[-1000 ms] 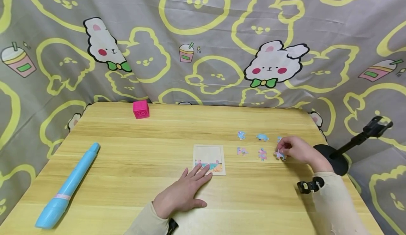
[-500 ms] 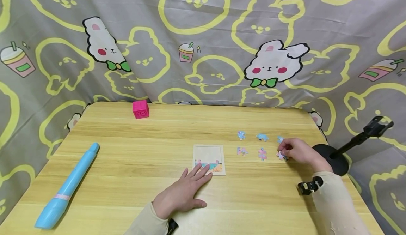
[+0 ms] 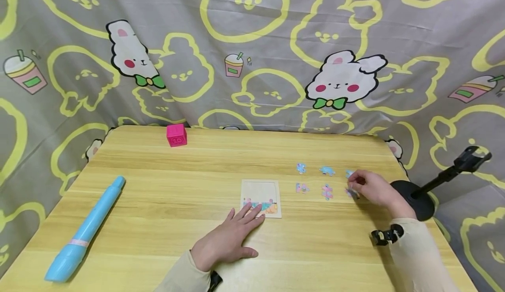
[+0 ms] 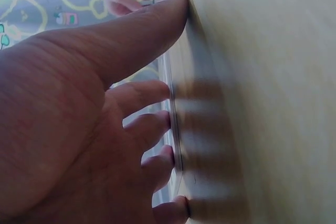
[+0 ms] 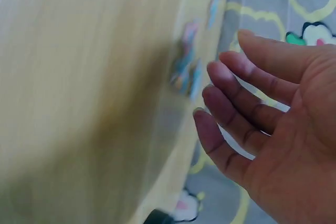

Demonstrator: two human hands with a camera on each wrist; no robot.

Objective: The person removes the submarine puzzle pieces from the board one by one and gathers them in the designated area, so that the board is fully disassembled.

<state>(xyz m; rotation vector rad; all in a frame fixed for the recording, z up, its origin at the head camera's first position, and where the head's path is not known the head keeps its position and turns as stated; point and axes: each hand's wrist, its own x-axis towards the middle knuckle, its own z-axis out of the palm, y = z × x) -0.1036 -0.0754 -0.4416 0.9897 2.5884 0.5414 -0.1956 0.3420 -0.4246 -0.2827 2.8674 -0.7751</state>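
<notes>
My left hand (image 3: 229, 239) lies with spread, straight fingers over the lower edge of a small puzzle board (image 3: 258, 189). Assembled colored pieces (image 3: 272, 207) fill the board's bottom strip, partly hidden by those fingers. In the left wrist view, the thumb (image 4: 152, 30) stands apart from the other fingers. My right hand (image 3: 372, 188) hovers at the right end of two rows of loose puzzle pieces. Just below its fingertips sits a puzzle piece (image 3: 351, 193). The right wrist view shows relaxed fingers (image 5: 226, 114) with a gap to the thumb and nothing held; the pieces (image 5: 185, 59) lie beyond them.
Other loose pieces, such as a blue one (image 3: 327, 170) and a pink one (image 3: 327, 191), lie right of the board. A black stand (image 3: 422, 200) is beside the right forearm. A pink cube (image 3: 176, 135) stands far left, a blue microphone-shaped toy (image 3: 84, 235) nearer.
The piece by my right hand has shifted slightly right, and the fingertips now sit a bit higher over it. My left hand has stayed on the board.
</notes>
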